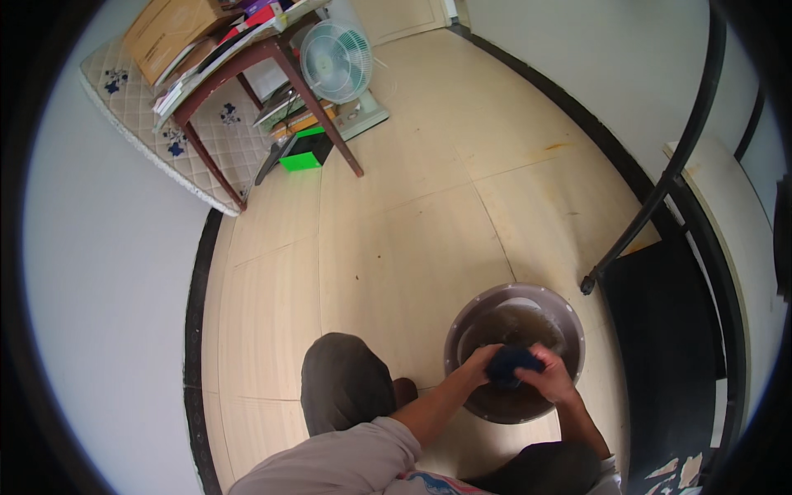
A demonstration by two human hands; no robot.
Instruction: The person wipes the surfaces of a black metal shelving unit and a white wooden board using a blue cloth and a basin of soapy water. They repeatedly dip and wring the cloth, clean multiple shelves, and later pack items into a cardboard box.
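Observation:
A dark blue cloth, bunched up, is held between both hands over a round brown basin with murky, slightly foamy water in it. My left hand grips the cloth's left side. On the right side, my right hand holds it with the thumb across its front. The basin stands on the floor, and the cloth covers part of the water.
A black metal frame leg and a black panel are close to the basin's right. My knee is at its left. Farther off are a wooden table with boxes, an electric fan, a green-edged box and a quilted mattress.

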